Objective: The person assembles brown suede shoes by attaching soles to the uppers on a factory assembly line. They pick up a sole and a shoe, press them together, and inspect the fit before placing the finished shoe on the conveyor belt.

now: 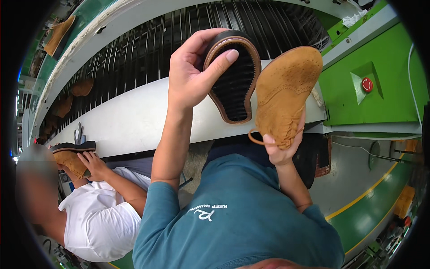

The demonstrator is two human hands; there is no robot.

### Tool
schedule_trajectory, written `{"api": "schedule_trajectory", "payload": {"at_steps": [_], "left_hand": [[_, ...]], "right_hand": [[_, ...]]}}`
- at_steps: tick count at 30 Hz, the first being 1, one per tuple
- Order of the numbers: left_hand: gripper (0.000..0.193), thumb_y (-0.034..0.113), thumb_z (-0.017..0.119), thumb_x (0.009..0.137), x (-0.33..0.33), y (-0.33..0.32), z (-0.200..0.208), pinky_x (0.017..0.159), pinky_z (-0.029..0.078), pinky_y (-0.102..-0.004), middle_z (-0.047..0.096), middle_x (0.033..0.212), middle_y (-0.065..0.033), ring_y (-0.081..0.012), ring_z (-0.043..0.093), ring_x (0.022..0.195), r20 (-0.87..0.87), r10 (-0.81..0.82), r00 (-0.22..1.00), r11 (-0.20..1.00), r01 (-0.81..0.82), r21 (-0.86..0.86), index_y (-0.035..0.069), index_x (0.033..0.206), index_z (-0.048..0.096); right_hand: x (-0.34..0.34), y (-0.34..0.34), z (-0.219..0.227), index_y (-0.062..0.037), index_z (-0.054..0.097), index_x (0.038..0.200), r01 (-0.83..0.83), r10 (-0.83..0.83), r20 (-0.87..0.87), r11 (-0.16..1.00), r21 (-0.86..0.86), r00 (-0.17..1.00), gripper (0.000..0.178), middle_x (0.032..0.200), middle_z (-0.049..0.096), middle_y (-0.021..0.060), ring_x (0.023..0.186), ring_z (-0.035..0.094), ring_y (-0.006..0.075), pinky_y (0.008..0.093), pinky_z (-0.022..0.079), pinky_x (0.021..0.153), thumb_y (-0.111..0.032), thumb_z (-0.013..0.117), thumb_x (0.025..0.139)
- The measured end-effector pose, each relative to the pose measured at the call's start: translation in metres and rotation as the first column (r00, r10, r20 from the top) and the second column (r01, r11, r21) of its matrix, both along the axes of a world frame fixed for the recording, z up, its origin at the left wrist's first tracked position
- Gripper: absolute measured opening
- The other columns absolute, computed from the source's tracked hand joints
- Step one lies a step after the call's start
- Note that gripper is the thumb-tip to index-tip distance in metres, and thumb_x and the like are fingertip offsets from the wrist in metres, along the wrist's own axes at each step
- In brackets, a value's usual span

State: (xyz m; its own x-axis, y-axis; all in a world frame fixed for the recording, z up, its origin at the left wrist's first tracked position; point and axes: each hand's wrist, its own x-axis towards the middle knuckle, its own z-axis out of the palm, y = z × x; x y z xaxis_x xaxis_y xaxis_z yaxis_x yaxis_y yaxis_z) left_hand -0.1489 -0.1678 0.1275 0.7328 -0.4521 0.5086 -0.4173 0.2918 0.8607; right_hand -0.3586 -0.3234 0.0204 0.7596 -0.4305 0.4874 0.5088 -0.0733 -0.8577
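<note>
Grip of the left hand (190, 74): fingers curled over the rim of a shoe sole (234, 76), thumb pressed on its ribbed black face, tan welt showing round the edge. Sole is held raised, tread side toward the wearer's head. Right hand (281, 150) is clamped on the heel end of a tan suede shoe upper (284, 96), toe pointing up, a lace loop hanging beside the fingers. Sole and upper sit just beside each other, apart by a narrow gap, both above a white curved conveyor edge (134, 119). Dark slatted belt (148, 49) runs behind. To the left, a co-worker's hand (92, 163) rests on another tan shoe (71, 154). At right, a green machine housing (380, 89) carries a red button (367, 84).
</note>
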Motion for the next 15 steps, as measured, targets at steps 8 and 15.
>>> {"api": "schedule_trajectory", "payload": {"at_steps": [8,15], "left_hand": [[0.041,0.005,0.077,0.103,-0.031,0.009,0.012,0.098,0.059,-0.0293,0.079,0.122,-0.0135,-0.0157,0.075,0.110,0.051,0.018,0.999,0.999,-0.020,0.047,-0.006,0.141,0.069],[0.039,0.007,0.073,0.104,-0.033,0.014,0.009,0.098,0.059,-0.0299,0.079,0.123,-0.0145,-0.0166,0.075,0.109,0.054,0.042,0.998,0.999,-0.043,0.002,-0.008,0.140,0.068]], "right_hand": [[-0.013,0.040,0.004,0.0126,0.009,0.173,-0.181,0.186,-0.049,0.980,0.083,0.981,0.127,0.171,0.036,0.0296,0.158,0.045,0.0368,0.0466,0.040,0.128,-0.022,0.092,0.083],[-0.014,0.046,0.000,0.0149,0.013,0.171,-0.176,0.183,-0.103,0.982,0.074,0.978,0.128,0.170,0.038,0.0306,0.156,0.048,0.0374,0.0460,0.041,0.126,-0.029,0.093,0.082]]}}
